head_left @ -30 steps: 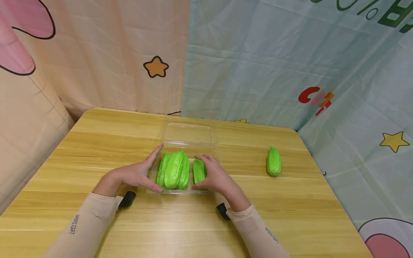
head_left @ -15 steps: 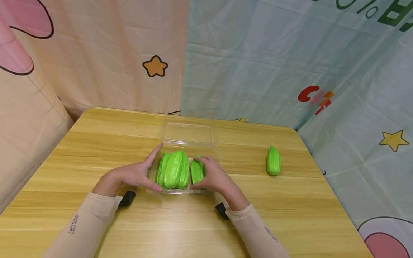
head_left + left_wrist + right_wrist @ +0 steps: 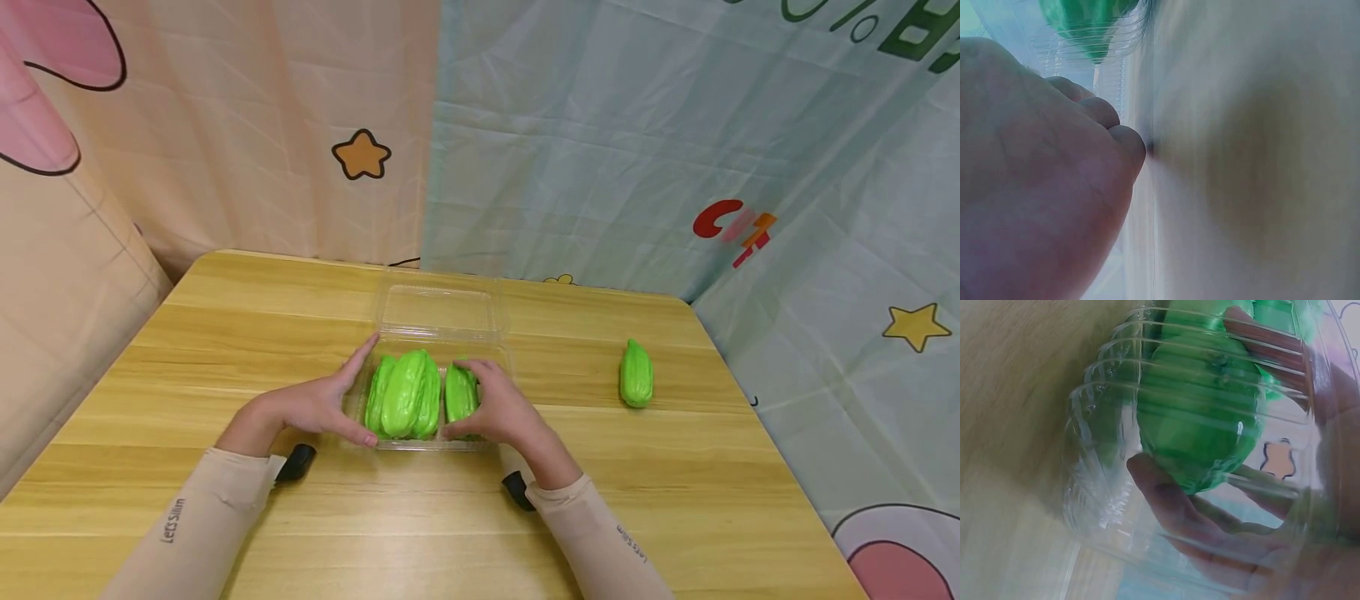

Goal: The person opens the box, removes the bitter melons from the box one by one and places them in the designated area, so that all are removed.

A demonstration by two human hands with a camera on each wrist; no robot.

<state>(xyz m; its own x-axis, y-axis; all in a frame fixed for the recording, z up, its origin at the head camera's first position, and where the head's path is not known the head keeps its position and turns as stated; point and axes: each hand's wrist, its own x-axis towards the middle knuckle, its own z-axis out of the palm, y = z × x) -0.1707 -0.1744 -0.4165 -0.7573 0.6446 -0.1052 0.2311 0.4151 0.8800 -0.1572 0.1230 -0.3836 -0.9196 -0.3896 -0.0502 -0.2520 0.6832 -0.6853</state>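
Observation:
A clear plastic clamshell box (image 3: 431, 447) stands on the table, with its lid (image 3: 438, 310) laid back behind it. In its left part, several bright green ridged gourds (image 3: 405, 398) lie close together. My right hand (image 3: 504, 410) reaches in from the right and grips another green gourd (image 3: 459, 392). In the right wrist view its fingers (image 3: 1172, 500) curve round that gourd (image 3: 1200, 406) behind the clear wall. My left hand (image 3: 326, 406) rests by the box's left side, thumb and index finger spread along it. The left wrist view shows its lower fingers (image 3: 1127, 142) by the table.
One more green gourd (image 3: 637, 375) lies alone on the right of the wooden table (image 3: 247, 333). Printed cloth curtains (image 3: 637, 158) hang behind and beside the table. A black strap piece (image 3: 296, 463) shows at the left wrist.
The gourd in my right hand has shifted slightly left within the box, and the hand with it. My left hand stays in place.

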